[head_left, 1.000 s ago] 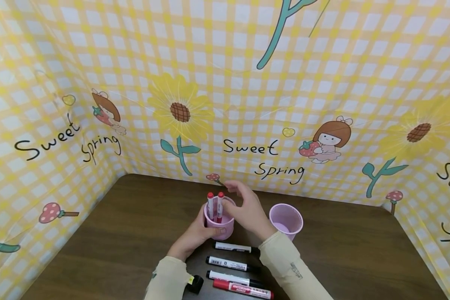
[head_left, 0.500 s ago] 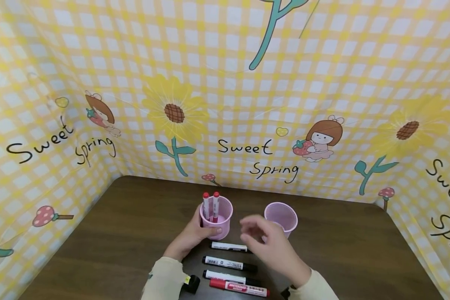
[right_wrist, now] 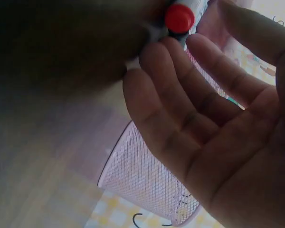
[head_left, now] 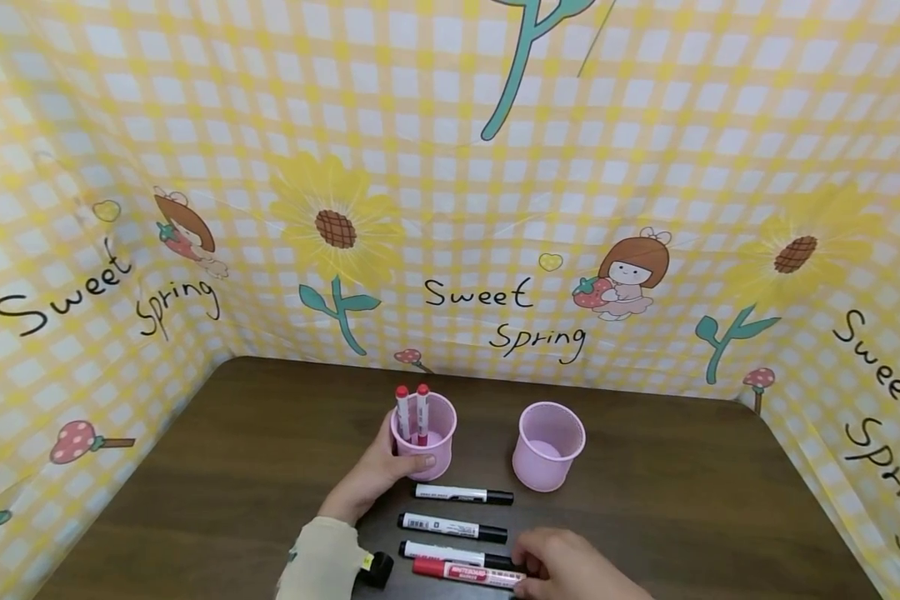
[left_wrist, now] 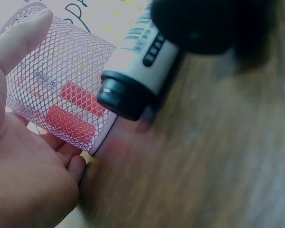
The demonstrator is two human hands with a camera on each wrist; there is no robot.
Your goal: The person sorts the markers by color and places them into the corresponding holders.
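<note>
My left hand [head_left: 375,467] grips a pink mesh pen cup [head_left: 438,461], the thumb across its front and the fingers round its far side. Two red-capped markers [head_left: 422,408] stand in that cup. In the left wrist view the mesh cup [left_wrist: 61,71] shows red marker parts through its wall. My right hand [head_left: 573,567] is at the right end of a red whiteboard marker [head_left: 468,572] on the table, thumb and fingers apart around it. The right wrist view has the marker's red end [right_wrist: 179,19] just beyond the loosely bent fingers [right_wrist: 156,90].
Several black-capped markers lie in a row behind the red one, including the farthest marker [head_left: 461,494] and the middle marker [head_left: 452,527]. A second pink mesh cup [head_left: 547,462] stands to the right. A checked cloth [head_left: 450,208] hangs behind the brown table [head_left: 195,500].
My right hand has left the held cup and come down, toward me and right, to the red marker on the table. The left hand keeps its grip on the cup.
</note>
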